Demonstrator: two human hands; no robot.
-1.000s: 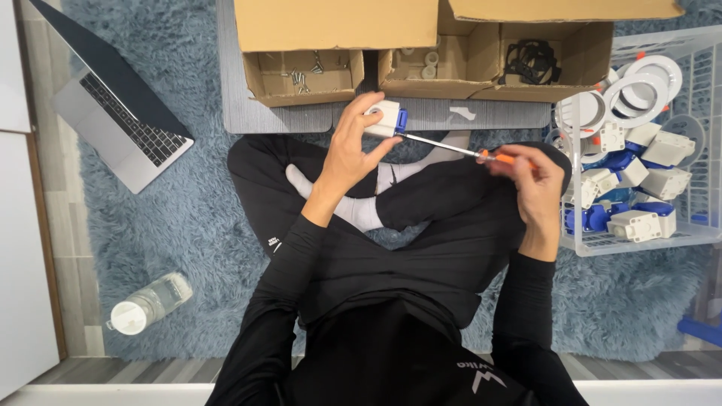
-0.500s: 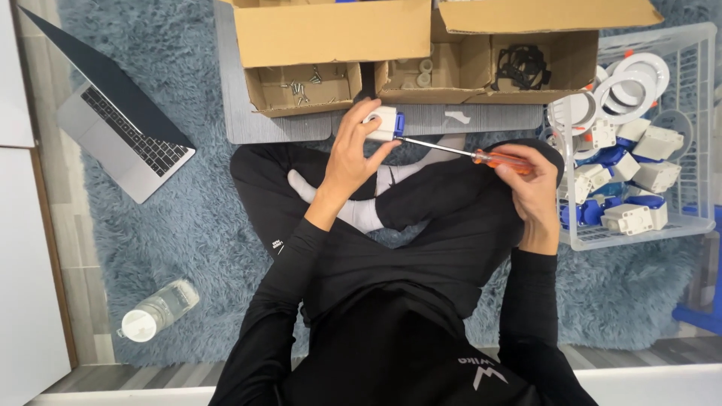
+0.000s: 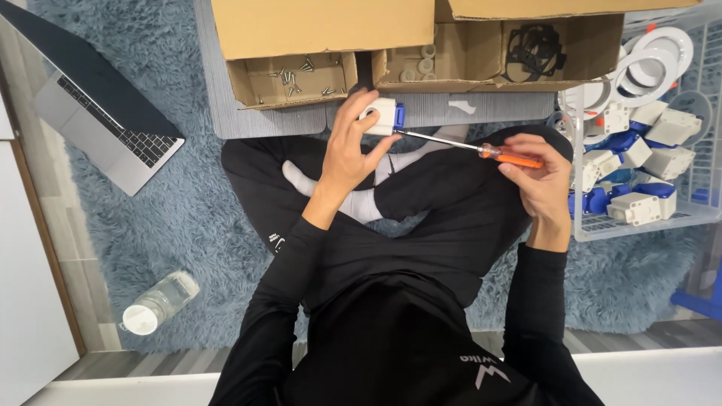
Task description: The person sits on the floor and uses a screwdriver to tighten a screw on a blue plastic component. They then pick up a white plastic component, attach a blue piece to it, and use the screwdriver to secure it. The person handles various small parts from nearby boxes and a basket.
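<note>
Right hand: the right hand [image 3: 535,179] is curled shut round the orange handle of a screwdriver [image 3: 481,151], over the right knee; the shaft points left at the part.
Left hand: the left hand [image 3: 352,153] is closed in a loose grip on a small white and blue plastic part [image 3: 383,117], held above the crossed legs, just in front of the boxes.
Stage of the work: the screwdriver tip is at the blue side of the part, so a screw is, in my judgement, being driven; how far in it sits cannot be told.
Done and left: the wire basket [image 3: 696,214] on the right holds many white and blue parts; whether they are finished or waiting is unclear.
Supplies beyond: loose screws [image 3: 295,77] lie in the left cardboard box [image 3: 241,84], so more fastening seems possible.
Hidden: the fingers cover most of the part, the tip's contact is too small to see, and the box flaps hide what lies behind.
</note>
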